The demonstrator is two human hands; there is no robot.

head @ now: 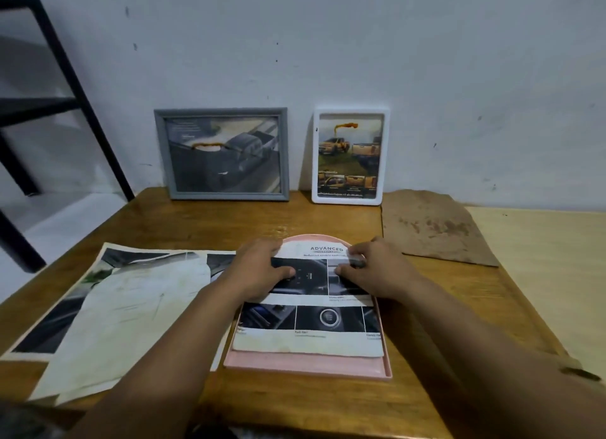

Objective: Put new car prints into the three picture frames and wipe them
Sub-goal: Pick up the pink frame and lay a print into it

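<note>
A pink arched picture frame (308,366) lies flat on the wooden table (203,222) in front of me. A car print (311,343) with interior photos and the heading "ADVANCED" lies on top of it. My left hand (255,271) holds the print's upper left part, thumb on top of the paper. My right hand (377,274) pinches the print's upper right edge between thumb and fingers; the spot is blurred. A grey frame (226,194) and a white frame (347,201) lean upright against the wall, each with a car picture inside.
Loose sheets and a large car print (131,307) lie spread on the table's left side. A worn brown board (433,228) lies at the right, overlapping a paler table (541,274). A black metal shelf stand (65,78) stands at the far left.
</note>
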